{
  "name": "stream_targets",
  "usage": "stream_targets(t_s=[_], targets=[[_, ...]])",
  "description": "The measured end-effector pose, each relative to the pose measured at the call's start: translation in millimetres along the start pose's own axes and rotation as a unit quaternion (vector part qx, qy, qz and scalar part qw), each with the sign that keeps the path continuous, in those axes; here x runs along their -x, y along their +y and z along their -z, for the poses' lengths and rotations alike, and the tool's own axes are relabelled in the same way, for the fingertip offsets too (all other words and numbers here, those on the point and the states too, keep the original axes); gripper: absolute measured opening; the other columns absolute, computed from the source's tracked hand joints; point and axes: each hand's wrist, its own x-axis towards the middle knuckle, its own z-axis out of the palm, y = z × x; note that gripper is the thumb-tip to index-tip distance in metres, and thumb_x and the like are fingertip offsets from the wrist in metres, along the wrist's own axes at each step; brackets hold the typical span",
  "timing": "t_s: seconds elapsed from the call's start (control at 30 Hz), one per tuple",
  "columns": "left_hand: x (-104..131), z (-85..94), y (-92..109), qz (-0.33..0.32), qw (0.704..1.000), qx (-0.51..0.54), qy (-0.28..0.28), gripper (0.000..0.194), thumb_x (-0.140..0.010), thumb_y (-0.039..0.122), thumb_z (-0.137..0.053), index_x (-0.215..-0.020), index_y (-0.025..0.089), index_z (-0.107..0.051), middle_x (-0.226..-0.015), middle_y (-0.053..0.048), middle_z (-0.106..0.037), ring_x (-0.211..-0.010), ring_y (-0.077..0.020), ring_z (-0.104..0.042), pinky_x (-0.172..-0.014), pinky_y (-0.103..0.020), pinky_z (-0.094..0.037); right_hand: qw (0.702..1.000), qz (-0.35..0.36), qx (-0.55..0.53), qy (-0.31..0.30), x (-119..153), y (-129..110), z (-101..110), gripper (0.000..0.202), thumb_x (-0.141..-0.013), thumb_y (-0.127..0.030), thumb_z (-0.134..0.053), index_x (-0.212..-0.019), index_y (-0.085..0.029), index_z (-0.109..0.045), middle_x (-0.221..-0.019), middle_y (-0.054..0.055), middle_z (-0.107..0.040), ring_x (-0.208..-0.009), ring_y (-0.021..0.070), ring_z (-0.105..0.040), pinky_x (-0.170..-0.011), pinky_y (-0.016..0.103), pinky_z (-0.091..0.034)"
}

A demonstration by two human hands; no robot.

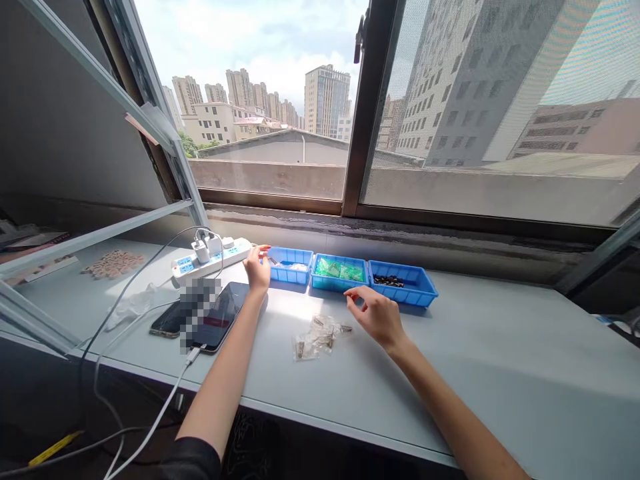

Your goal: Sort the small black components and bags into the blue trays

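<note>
My left hand (257, 270) is raised at the left end of a blue tray (290, 275) holding small white pieces. Its fingers are partly bent and somewhat apart, and no object shows in them. In front of the middle blue tray (339, 283), which holds green packets (340, 269), is my right hand (375, 315). The thumb and index tips come together there in a loose pinch; anything between them is too small to make out. Clear plastic bags (320, 339) with small metal pieces lie on the table (400, 400) between my forearms.
A third blue tray (415, 288) holds small dark pieces (389, 281). Left of my arm are a tablet (227, 317), a phone (167, 321), a power strip (215, 258) and loose cables. Farther left lie small tan pieces (113, 264), by a metal frame (165, 137).
</note>
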Motion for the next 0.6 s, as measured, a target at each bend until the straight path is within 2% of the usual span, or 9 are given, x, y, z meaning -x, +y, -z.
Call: stream_targets(t_s=[0.13, 0.33, 0.5, 0.6], targets=[[0.2, 1.0, 1.4, -0.002, 1.000, -0.020, 0.001, 0.022, -0.071, 0.004, -0.047, -0.074, 0.020, -0.062, -0.081, -0.004, -0.061, -0.067, -0.0156, -0.059, -0.071, -0.029, -0.048, 1.000, 0.001, 0.002, 0.001, 0.2, 1.0, -1.1, 0.017, -0.080, -0.026, -0.049, -0.080, -0.025, -0.067, -0.077, -0.003, -0.070, -0.048, 0.0104, -0.054, -0.047, 0.022, -0.031], [2.8, 0.5, 2.8, 0.012, 0.998, -0.066, -0.018, 0.025, -0.070, 0.000, -0.047, -0.068, 0.020, -0.063, -0.079, -0.002, -0.059, -0.067, -0.0157, -0.057, -0.080, -0.035, -0.045, 1.000, 0.001, 0.006, -0.010, 0.2, 0.2, 0.2, 0.017, -0.080, -0.026, -0.050, -0.080, -0.025, -0.067, -0.076, -0.003, -0.069, -0.048, 0.0106, -0.055, -0.048, 0.022, -0.032], [4.9, 0.8, 7.5, 0.005, 0.995, -0.101, -0.020, 0.019, -0.072, 0.006, -0.051, -0.077, 0.019, -0.064, -0.092, -0.008, -0.061, -0.095, -0.0269, -0.055, -0.089, -0.045, -0.039, 1.000, -0.005, 0.009, -0.019, -0.5, -0.1, 1.2, 0.017, -0.081, -0.027, -0.050, -0.081, -0.025, -0.067, -0.076, -0.003, -0.070, -0.049, 0.0113, -0.055, -0.048, 0.022, -0.032], [6.5, -3.4, 8.8, -0.019, 0.992, -0.116, -0.057, 0.015, -0.076, 0.015, -0.051, -0.083, 0.021, -0.063, -0.097, -0.010, -0.063, -0.095, -0.0281, -0.056, -0.093, -0.048, -0.035, 0.999, 0.006, 0.005, -0.031, -0.6, 0.1, 1.5, 0.017, -0.081, -0.026, -0.050, -0.081, -0.025, -0.067, -0.078, -0.003, -0.070, -0.050, 0.0113, -0.056, -0.048, 0.023, -0.033]])
